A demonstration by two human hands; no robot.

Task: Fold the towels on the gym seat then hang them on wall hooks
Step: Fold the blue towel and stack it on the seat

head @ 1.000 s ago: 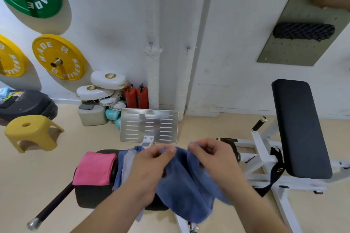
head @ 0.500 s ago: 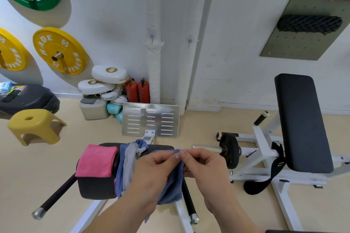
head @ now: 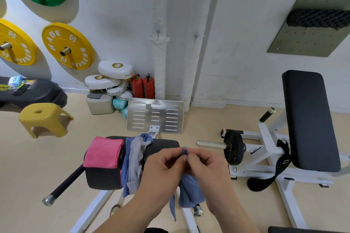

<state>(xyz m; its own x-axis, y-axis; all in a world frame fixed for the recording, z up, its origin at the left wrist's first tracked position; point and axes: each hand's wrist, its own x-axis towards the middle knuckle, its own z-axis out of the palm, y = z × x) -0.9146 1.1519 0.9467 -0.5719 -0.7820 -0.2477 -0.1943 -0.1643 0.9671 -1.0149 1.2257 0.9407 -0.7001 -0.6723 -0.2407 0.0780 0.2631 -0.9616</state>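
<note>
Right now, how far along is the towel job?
Done: pink towel lies folded on the seat. In hand: left hand and right hand pinch a blue towel at its edge. Left: the grey and blue towels draped on the seat; wall hooks bare.

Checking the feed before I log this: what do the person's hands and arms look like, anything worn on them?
Both are bare. The left hand and right hand carry no visible gloves, rings or wristbands; the left forearm and right forearm are uncovered, no sleeve in view.
</note>
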